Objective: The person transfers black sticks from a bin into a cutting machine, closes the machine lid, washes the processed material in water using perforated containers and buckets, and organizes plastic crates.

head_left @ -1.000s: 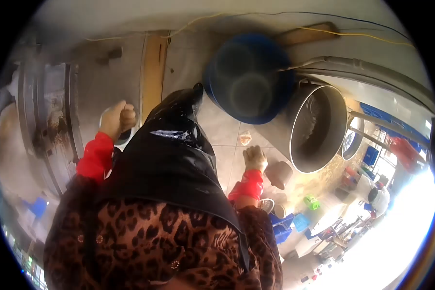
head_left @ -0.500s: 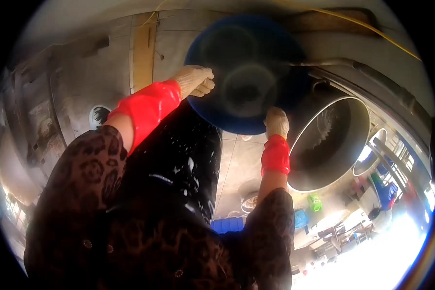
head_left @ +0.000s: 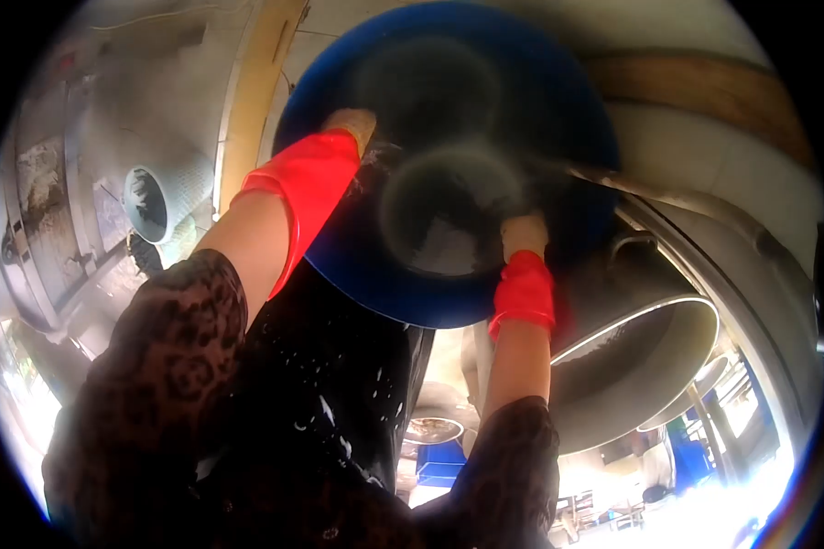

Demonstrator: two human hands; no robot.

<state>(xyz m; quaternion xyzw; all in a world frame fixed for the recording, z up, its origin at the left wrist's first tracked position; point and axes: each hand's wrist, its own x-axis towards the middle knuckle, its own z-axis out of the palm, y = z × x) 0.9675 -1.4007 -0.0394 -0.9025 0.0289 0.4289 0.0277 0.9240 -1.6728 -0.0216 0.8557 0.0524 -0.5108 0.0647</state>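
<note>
A round blue tub (head_left: 403,306) fills the upper middle of the head view, holding dark, cloudy water (head_left: 449,215) with pale rings on its surface. My left hand (head_left: 352,123), in a pale work glove with a red rubber cuff, dips into the tub's left side. Its fingers disappear into the water. Gloved the same way, my right hand (head_left: 524,238) reaches in over the near right part, and the water hides its fingers too. Whether either hand holds anything below the surface cannot be made out. A grey hose (head_left: 677,197) runs over the tub's right rim.
A large metal pot (head_left: 650,375) lies tilted at the tub's right. Left stands a pale blue perforated basket (head_left: 169,201) near a yellowish strip (head_left: 258,87) on the floor. A brown board (head_left: 705,96) lies beyond the tub. A bowl (head_left: 433,430) sits near my right forearm.
Both hands have moved from above the tub's left side and its near right rim down into the water. The view has shifted closer, so the tub looks larger.
</note>
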